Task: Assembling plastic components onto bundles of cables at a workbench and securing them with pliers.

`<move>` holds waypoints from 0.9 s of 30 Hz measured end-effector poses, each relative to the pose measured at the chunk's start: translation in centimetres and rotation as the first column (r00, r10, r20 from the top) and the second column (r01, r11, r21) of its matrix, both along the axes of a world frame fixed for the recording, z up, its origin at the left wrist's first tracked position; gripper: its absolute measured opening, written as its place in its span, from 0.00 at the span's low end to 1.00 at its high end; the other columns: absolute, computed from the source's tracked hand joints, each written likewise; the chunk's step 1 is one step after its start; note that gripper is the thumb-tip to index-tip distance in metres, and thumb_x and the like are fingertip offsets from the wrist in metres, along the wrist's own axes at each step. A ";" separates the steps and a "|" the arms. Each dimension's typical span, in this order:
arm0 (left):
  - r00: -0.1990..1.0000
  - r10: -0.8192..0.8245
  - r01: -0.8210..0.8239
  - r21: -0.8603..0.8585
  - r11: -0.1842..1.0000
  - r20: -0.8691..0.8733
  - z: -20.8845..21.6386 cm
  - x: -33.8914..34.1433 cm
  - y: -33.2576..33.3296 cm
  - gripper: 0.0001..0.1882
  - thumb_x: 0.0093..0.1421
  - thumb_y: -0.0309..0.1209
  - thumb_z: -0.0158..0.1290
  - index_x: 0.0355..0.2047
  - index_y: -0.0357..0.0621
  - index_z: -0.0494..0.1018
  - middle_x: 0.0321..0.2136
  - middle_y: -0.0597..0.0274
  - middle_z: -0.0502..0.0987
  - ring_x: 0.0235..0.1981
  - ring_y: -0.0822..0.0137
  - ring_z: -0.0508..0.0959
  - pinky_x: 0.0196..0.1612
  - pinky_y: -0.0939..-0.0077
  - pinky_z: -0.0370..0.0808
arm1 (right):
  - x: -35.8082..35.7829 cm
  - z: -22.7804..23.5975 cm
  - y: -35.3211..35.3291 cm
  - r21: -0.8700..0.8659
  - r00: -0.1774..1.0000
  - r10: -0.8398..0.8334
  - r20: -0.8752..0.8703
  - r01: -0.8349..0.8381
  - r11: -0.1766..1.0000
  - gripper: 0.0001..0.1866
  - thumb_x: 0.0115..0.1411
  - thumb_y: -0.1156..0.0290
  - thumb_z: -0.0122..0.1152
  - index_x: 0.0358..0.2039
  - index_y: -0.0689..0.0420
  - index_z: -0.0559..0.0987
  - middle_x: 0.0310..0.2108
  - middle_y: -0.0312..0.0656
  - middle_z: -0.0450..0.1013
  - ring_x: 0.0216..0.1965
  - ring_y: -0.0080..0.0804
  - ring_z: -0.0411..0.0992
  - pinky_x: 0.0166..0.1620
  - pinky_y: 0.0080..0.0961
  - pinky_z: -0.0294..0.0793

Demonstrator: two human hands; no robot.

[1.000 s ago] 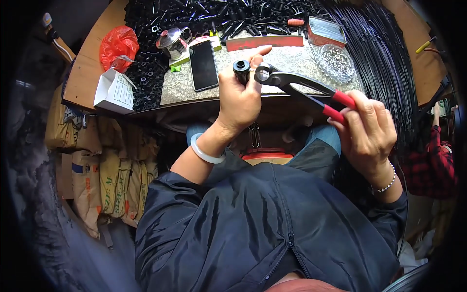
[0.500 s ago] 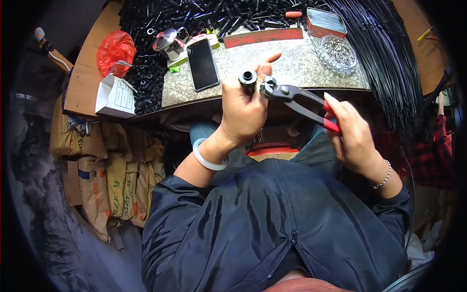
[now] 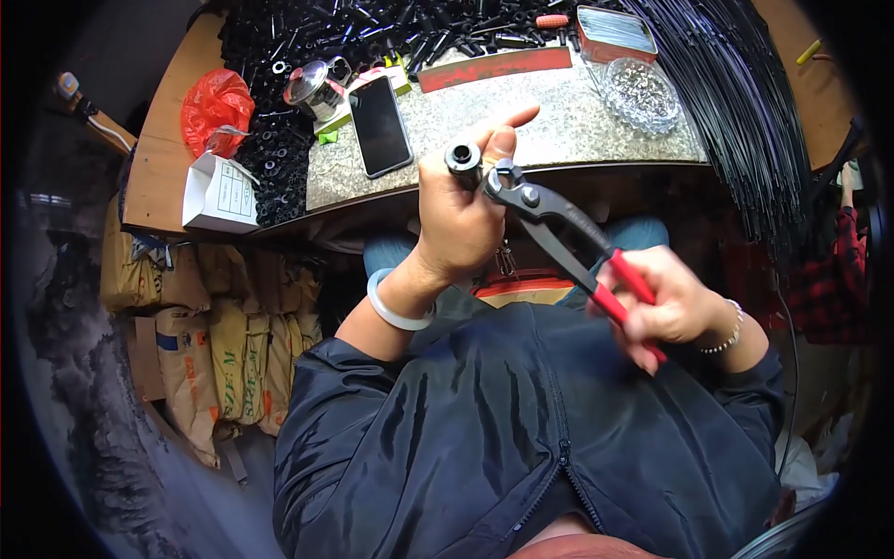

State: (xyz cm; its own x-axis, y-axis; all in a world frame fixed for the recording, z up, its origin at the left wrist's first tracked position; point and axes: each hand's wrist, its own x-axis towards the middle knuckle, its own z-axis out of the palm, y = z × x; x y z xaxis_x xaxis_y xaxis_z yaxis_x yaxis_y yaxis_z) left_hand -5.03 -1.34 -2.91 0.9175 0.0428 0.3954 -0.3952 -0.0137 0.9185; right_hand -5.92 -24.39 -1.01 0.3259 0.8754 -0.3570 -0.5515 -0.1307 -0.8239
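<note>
My left hand [image 3: 459, 222] is closed round a black tube-shaped part [image 3: 463, 162], its hollow round end facing up and its index finger stretched out. My right hand [image 3: 678, 296], a little blurred, is wrapped round the red handles of a pair of pincers [image 3: 570, 222]. The metal jaws of the pincers are up against the side of the black part, beside my left thumb. Whether the jaws grip anything there, I cannot tell. Both hands are in front of the near edge of the bench.
A phone [image 3: 380, 129] lies on the speckled bench top [image 3: 503, 121]. Behind it spreads a heap of black parts [image 3: 372, 28]. Long black cable-like strips [image 3: 726, 102] hang over the right edge, near a glass dish [image 3: 643, 96]. A red bag [image 3: 217, 110] and white box [image 3: 221, 193] sit left.
My right hand has moved down and slightly left, swinging the pincers' handles lower and toward me. The jaws stay by the black part. My left hand has shifted slightly left.
</note>
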 end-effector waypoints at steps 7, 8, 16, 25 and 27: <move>0.996 0.087 -0.086 0.093 0.992 -0.008 0.0 0.0 -0.3 0.19 0.65 0.35 0.43 0.42 0.28 0.72 0.12 0.78 0.61 0.12 0.87 0.56 0.16 0.89 0.51 | 0.6 -1.6 0.8 0.101 -0.171 -0.038 0.984 0.374 0.922 0.29 0.48 0.84 0.55 0.52 0.64 0.61 0.33 0.53 0.66 0.34 0.46 0.69 0.37 0.32 0.69; 0.997 0.075 -0.073 0.076 0.994 -0.024 0.0 0.0 -0.3 0.18 0.65 0.35 0.43 0.42 0.28 0.72 0.12 0.78 0.61 0.13 0.87 0.56 0.17 0.88 0.51 | 1.2 -1.2 0.6 0.135 -0.101 -0.113 0.988 0.244 0.960 0.26 0.48 0.84 0.56 0.49 0.66 0.62 0.28 0.50 0.69 0.28 0.41 0.73 0.31 0.29 0.73; 0.996 0.064 -0.062 0.027 0.998 -0.062 -0.5 0.0 -0.4 0.18 0.64 0.34 0.44 0.45 0.29 0.71 0.13 0.79 0.60 0.15 0.87 0.58 0.18 0.88 0.52 | 0.9 -1.0 1.3 -0.123 0.490 0.017 0.871 0.185 0.975 0.32 0.51 0.76 0.60 0.55 0.64 0.58 0.32 0.44 0.69 0.33 0.33 0.71 0.39 0.24 0.68; 0.991 0.135 -0.134 0.084 0.987 -0.012 -1.2 0.3 -0.5 0.18 0.65 0.35 0.44 0.45 0.31 0.72 0.11 0.78 0.60 0.12 0.86 0.58 0.15 0.88 0.52 | 1.9 -0.4 0.8 -0.139 0.551 0.067 0.832 0.089 0.986 0.27 0.60 0.77 0.46 0.60 0.57 0.57 0.41 0.45 0.68 0.38 0.31 0.68 0.45 0.25 0.68; 0.991 0.135 -0.133 0.081 0.988 -0.010 -1.3 0.3 -0.6 0.18 0.64 0.35 0.44 0.45 0.31 0.72 0.11 0.79 0.60 0.12 0.86 0.58 0.15 0.88 0.53 | 2.0 -1.1 0.6 -0.071 0.554 0.000 0.833 0.107 0.992 0.23 0.64 0.71 0.45 0.59 0.56 0.59 0.35 0.40 0.69 0.30 0.23 0.65 0.38 0.23 0.69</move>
